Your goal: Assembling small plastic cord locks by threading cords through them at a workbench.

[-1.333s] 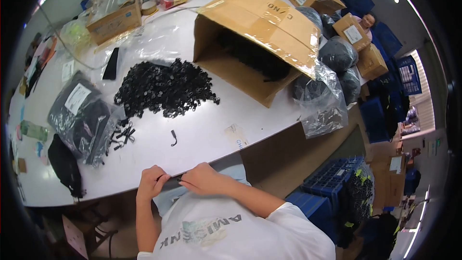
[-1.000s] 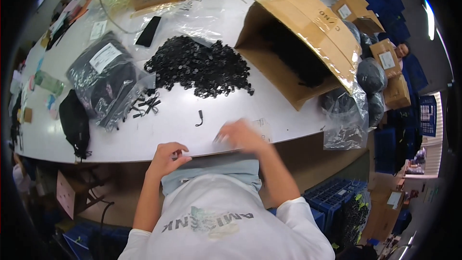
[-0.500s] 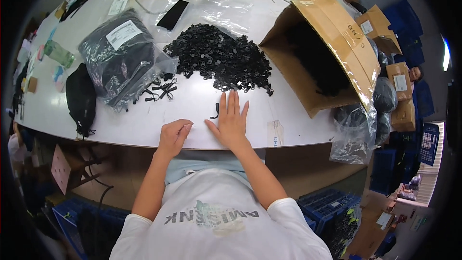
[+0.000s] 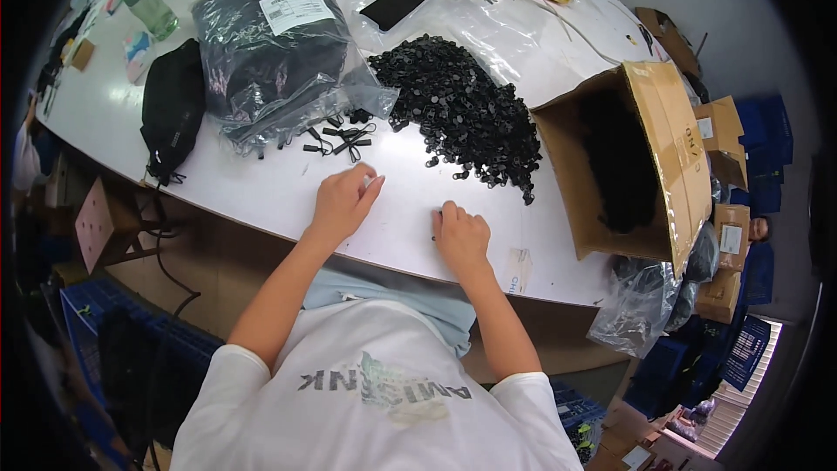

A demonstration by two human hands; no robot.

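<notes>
My left hand (image 4: 345, 201) is curled over the white table, thumb against the bent fingers; anything inside is hidden. Just beyond it lies a small group of black cord zipper pulls (image 4: 353, 141). To its right, near the table's front edge, my right hand (image 4: 464, 240) is closed, resting on the tabletop. Small dark parts of a black cord zipper pull (image 4: 435, 237) show at its thumb side. Farther off spreads a large heap of small black tab-shaped pieces (image 4: 466, 109), touched by neither hand.
A cardboard box (image 4: 693, 157) lies on its side at the right, dark inside. At the left are a clear bag of black goods (image 4: 279, 61) and a black pouch (image 4: 172, 109). A black phone-like slab (image 4: 396, 5) and a green bottle (image 4: 150, 9) stand farther back.
My right hand was flat with fingers spread beside the single cord zipper pull; now it has closed on it. My left hand is nearer the group of pulls. The whole view has turned.
</notes>
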